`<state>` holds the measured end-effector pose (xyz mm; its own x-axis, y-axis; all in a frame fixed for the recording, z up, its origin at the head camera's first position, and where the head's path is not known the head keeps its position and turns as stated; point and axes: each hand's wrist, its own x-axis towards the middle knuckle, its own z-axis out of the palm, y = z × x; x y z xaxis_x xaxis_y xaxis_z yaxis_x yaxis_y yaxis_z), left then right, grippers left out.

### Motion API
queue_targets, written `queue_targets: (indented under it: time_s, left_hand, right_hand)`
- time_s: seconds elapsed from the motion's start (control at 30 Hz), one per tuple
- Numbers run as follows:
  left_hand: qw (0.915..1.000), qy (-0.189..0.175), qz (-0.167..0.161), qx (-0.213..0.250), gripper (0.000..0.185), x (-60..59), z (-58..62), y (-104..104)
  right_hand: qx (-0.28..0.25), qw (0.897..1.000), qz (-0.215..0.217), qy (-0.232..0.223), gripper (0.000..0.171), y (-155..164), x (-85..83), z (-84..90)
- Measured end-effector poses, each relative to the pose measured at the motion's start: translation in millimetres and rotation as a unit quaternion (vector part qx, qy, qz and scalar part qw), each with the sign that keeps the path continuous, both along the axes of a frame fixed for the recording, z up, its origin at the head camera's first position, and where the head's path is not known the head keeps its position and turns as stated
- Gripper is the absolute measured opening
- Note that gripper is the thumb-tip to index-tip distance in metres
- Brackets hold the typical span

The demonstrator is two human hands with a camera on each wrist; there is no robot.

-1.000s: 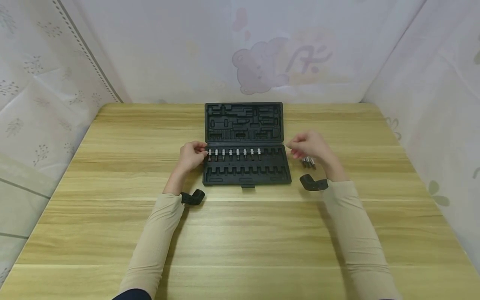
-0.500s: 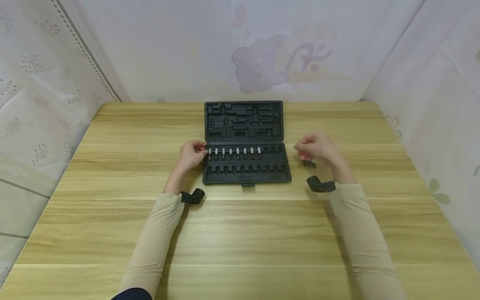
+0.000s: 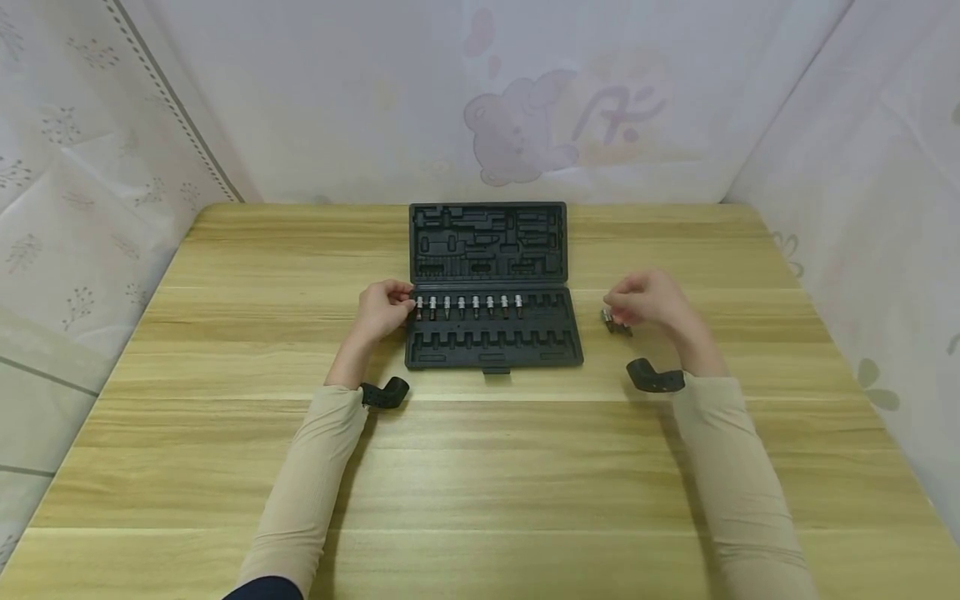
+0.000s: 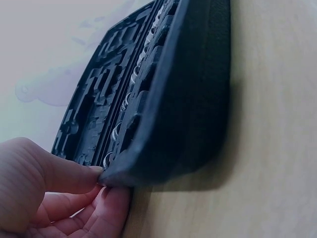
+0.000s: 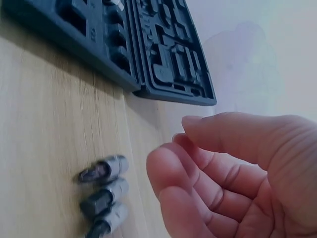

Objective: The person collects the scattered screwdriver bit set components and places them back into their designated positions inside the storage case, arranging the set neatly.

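A black socket case [image 3: 540, 350] lies open on the table, a row of several silver bit sockets [image 3: 476, 303] filling the left part of its upper slots. My left hand [image 3: 381, 311] pinches the case's left edge; in the left wrist view the thumb [image 4: 69, 174] lies on top of the corner, fingertips below. Right of the case, my right hand [image 3: 648, 298] hovers with loosely curled fingers and nothing between them. Just beside it, 3 loose bit sockets [image 5: 110, 191] with dark tips lie side by side on the wood, partly hidden in the head view.
The lid [image 3: 487, 242] leans back behind the tray, its moulded recesses facing me. Lower-row slots [image 3: 491, 340] and the upper slots at the right hold no sockets. A black wrist mount [image 3: 654, 377] juts from each sleeve. Patterned cloth [image 3: 337, 100] hangs behind the wooden table [image 3: 480, 483].
My right hand has drawn away from the case's right edge, moving right to beside the loose bit sockets. The left hand and the case stay in place.
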<state>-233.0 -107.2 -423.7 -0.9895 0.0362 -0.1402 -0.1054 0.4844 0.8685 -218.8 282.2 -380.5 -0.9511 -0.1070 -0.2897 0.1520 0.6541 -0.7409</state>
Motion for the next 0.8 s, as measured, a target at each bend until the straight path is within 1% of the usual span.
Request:
queue_targets:
  time_s: [0.17,0.27,0.4,0.63,0.8]
  left_hand:
    - [1.0000,-0.006,0.000,0.004,0.027,0.2,0.3,-0.1]
    - [0.9999,-0.008,0.001,0.007,0.027,0.4,0.6,0.0]
    - [0.9999,-0.011,0.001,0.007,0.028,0.4,1.1,0.0]
    - [0.9999,-0.013,0.002,0.008,0.028,-0.1,1.1,-0.1]
    - [0.9999,-0.013,0.001,0.006,0.028,-0.5,0.2,-0.3]
  right_hand:
    - [0.033,0.999,-0.010,0.024,0.023,4.8,4.6,1.6]
    - [0.050,0.998,-0.010,0.030,0.021,6.7,6.9,1.7]
    - [0.054,0.998,-0.016,0.017,0.022,9.7,8.2,-1.3]
    - [0.083,0.996,-0.019,0.022,0.024,15.6,9.0,-8.3]
    - [0.091,0.995,-0.026,0.020,0.025,15.6,10.6,-10.5]
